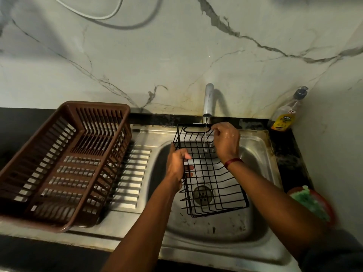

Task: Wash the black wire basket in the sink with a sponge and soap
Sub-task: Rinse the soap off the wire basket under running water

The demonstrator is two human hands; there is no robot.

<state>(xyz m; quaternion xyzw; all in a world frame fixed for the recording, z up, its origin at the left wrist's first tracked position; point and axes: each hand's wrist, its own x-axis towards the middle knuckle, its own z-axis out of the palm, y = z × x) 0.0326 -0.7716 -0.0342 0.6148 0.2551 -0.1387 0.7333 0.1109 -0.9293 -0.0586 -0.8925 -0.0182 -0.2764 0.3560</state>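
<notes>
A black wire basket (211, 179) is held tilted over the steel sink (255, 150), above the drain. My left hand (177, 163) grips its left rim. My right hand (225, 142) pinches the far top edge, close under the tap (208, 103). A thin stream of water runs from the tap onto the basket's far wall. A green sponge (310, 203) lies in a red dish at the right edge of the counter. A soap bottle (284, 114) with a pump top stands at the back right corner.
A brown plastic dish rack (64, 163) sits on the sink's ribbed drainboard at the left. The marble wall rises just behind the tap, and a side wall closes in at the right. A white hose hangs at the top.
</notes>
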